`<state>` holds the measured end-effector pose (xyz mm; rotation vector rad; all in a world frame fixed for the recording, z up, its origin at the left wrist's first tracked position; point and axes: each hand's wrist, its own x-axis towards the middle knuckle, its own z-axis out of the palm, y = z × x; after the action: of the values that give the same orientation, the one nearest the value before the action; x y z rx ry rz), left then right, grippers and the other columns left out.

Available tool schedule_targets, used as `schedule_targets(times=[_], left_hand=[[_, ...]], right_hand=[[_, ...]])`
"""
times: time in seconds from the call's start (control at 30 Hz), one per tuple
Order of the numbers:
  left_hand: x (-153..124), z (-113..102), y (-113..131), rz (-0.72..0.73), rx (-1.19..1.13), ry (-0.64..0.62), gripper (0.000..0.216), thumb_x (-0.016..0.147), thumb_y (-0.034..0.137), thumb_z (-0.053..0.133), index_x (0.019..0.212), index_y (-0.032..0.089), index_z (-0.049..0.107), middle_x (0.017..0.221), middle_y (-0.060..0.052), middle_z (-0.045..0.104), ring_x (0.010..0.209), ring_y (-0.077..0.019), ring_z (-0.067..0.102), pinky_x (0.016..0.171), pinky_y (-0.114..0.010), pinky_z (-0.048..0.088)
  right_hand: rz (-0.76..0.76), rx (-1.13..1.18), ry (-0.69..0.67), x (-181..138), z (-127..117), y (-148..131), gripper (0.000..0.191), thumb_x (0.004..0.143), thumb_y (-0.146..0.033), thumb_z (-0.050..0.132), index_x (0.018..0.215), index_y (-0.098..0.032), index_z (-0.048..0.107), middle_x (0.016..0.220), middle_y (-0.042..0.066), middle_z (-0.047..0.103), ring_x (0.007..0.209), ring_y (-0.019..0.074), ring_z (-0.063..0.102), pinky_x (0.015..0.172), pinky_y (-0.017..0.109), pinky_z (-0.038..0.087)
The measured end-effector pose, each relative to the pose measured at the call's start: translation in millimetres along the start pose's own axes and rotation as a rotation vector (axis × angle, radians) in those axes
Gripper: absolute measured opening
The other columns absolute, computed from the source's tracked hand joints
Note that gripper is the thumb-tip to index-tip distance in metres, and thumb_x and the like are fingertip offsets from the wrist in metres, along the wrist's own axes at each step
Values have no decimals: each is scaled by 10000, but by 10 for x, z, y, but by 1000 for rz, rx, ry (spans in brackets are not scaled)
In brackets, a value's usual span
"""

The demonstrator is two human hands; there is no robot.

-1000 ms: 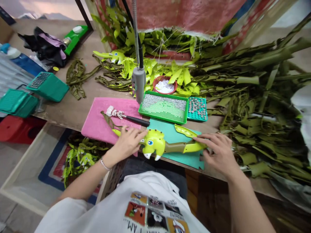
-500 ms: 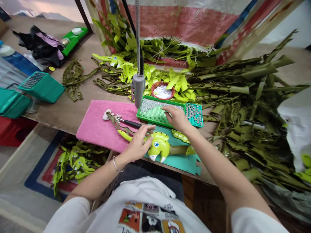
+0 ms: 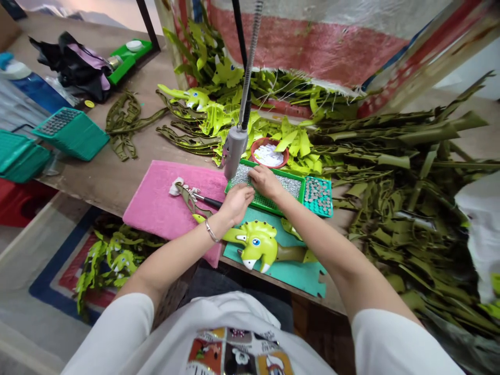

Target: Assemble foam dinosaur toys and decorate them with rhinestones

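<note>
My right hand [image 3: 266, 182] is over the green tray [image 3: 273, 205] of small metal screws [image 3: 291, 183], its fingers pinched together near the screws; what they hold is too small to make out. Close beside it, at the tray's near edge, my left hand [image 3: 237, 203] has its fingers drawn together, their contents hidden. Just beyond my hands hangs a grey electric screwdriver [image 3: 236, 146]. Below them a lime-green dinosaur-head toy part [image 3: 258, 244] with a blue eye lies on the teal foam mat [image 3: 289, 276], untouched. A smaller green piece [image 3: 291, 228] is partly behind my right forearm.
A black-handled tool [image 3: 209, 200] and an olive part lie on the pink cloth [image 3: 156, 192]. A red bowl [image 3: 269, 152] of white pieces and a teal tray [image 3: 318, 195] stand behind and right. Olive plastic parts [image 3: 414, 219] pile up at right.
My left hand has left the dinosaur head and moved up and right to the tray. My right hand has shifted slightly left over the screws, its fingers closing. The view has shifted slightly.
</note>
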<state>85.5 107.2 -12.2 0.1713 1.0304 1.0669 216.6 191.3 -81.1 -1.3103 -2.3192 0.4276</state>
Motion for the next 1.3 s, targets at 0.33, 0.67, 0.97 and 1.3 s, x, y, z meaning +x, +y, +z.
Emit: schedule_targets(times=[0.33, 0.67, 0.97, 1.3], left_hand=[[262, 275, 88, -85, -133, 34, 262, 1017, 163, 377, 935, 113, 621, 772, -75, 662, 851, -160, 685, 906, -290, 539], [-301, -69, -32, -120, -153, -60, 306, 1011, 211, 413, 1127, 38, 637, 999, -174, 718, 1014, -217, 703, 1023, -342, 512], [-896, -648, -216, -147, -58, -90, 306, 1001, 267, 448, 1052, 80, 684, 1217, -188, 690, 1202, -256, 648, 1143, -412, 438], [-1077, -823, -431, -149, -78, -128, 260, 954, 291, 540, 1076, 121, 695, 1243, -151, 697, 1260, -264, 616, 1178, -437, 397]], right_hand=[[166, 606, 81, -169, -362, -174, 165, 717, -211, 619, 880, -185, 622, 821, 21, 703, 732, 140, 629, 739, 327, 547], [185, 452, 195, -892, -680, -753, 106, 823, -259, 620, 908, -213, 576, 833, 21, 714, 762, 165, 686, 741, 330, 558], [222, 119, 9, -1624, -629, -989, 183, 822, -156, 549, 980, -226, 490, 852, 44, 745, 786, 209, 725, 695, 318, 538], [180, -28, 4, -1740, -554, -981, 195, 854, -156, 551, 1039, -217, 542, 871, 60, 757, 819, 242, 737, 701, 348, 557]])
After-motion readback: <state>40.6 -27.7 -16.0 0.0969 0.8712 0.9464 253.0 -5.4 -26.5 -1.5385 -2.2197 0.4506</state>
